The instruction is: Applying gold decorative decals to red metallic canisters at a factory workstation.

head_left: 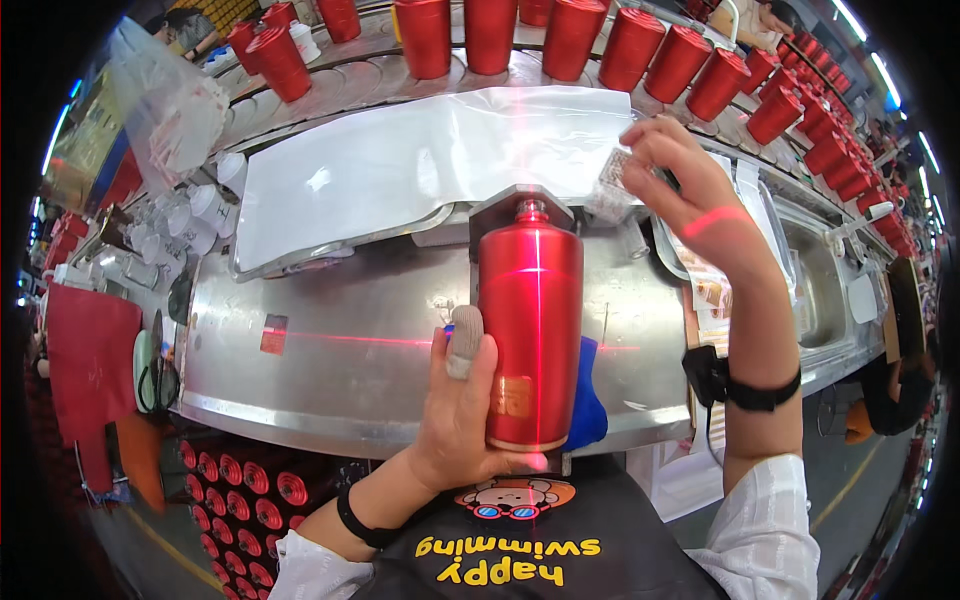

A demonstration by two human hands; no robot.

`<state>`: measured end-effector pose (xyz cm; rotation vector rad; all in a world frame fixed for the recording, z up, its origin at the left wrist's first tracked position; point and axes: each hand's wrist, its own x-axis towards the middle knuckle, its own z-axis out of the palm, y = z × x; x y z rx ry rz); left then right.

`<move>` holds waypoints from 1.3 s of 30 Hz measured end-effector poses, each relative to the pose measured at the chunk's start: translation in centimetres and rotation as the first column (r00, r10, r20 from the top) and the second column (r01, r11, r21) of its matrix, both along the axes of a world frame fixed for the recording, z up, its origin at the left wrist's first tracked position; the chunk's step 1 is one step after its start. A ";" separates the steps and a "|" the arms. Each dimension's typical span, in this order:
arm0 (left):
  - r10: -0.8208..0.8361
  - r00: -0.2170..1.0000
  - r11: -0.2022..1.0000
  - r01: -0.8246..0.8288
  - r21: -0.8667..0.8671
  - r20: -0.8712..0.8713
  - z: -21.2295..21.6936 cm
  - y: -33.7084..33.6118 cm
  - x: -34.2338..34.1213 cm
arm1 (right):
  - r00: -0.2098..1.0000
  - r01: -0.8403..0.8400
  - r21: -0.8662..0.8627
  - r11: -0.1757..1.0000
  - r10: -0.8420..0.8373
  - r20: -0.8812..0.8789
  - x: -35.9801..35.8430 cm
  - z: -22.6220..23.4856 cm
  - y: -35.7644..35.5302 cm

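1. In the head view, the red bottle (535, 330) lies in front of the person, its neck pointing away, near a dark angular metal holder (487, 222).
2. The left hand (448, 425) grips the bottle at its lower left: the fingers lie along the left side, and the thumb reaches beneath the base. One finger wears a grey knitted finger cover (466, 340).
3. The right hand (690, 190) is well apart from the bottle, raised to the upper right. Its fingers are bent at a clear patterned packet (610, 190); the picture is small there, so I cannot tell whether they pinch it.
4. The bottle carries a gold-coloured rectangular label (512, 397) low on its left side, just beside the fingers; its print is too small to read. Thin red light lines cross on the bottle.
5. A dark apron (640, 540) bears yellow lettering, upside down, below a cartoon face with blue glasses.
6. A small reddish card (274, 334) lies on the metal table (330, 380), left of the hands.
7. A blue cloth (592, 395) is just right of the bottle.
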<state>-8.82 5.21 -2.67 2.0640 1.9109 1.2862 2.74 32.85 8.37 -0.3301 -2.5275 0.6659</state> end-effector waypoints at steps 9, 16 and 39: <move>-0.041 0.989 0.995 0.054 -0.088 0.145 -0.5 -0.6 -0.6 | 0.981 -0.179 -0.188 0.966 0.189 0.039 1.6 0.2 -8.3; -0.069 0.979 0.988 0.094 -0.123 0.191 -0.6 -0.8 -1.0 | 0.998 -0.068 -0.099 0.993 0.069 0.007 0.9 -2.3 -8.5; -0.074 0.633 0.972 0.219 -0.087 0.770 1.0 2.5 -1.6 | 0.992 -0.124 -0.070 0.990 0.124 -0.001 1.0 -1.7 -8.6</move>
